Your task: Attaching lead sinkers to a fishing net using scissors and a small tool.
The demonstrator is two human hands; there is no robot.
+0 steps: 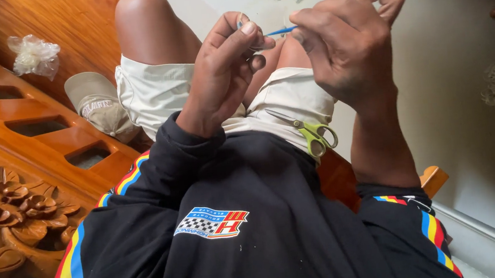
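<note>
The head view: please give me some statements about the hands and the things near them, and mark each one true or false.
1. The scissors lie on the lap. True.
2. The scissors have red handles. False: the handles are green.
3. The left hand pinches something small beside a thin blue piece. True.
4. A cap sits on the person's head. False: it lies on the wooden bench.
5. The right hand holds the scissors. False: it is raised, away from them.

A person in a black long-sleeved jersey (252, 247) with red, yellow and blue sleeve stripes (70, 277), a chequered chest emblem (212, 222) and cream shorts (158, 90).
</note>
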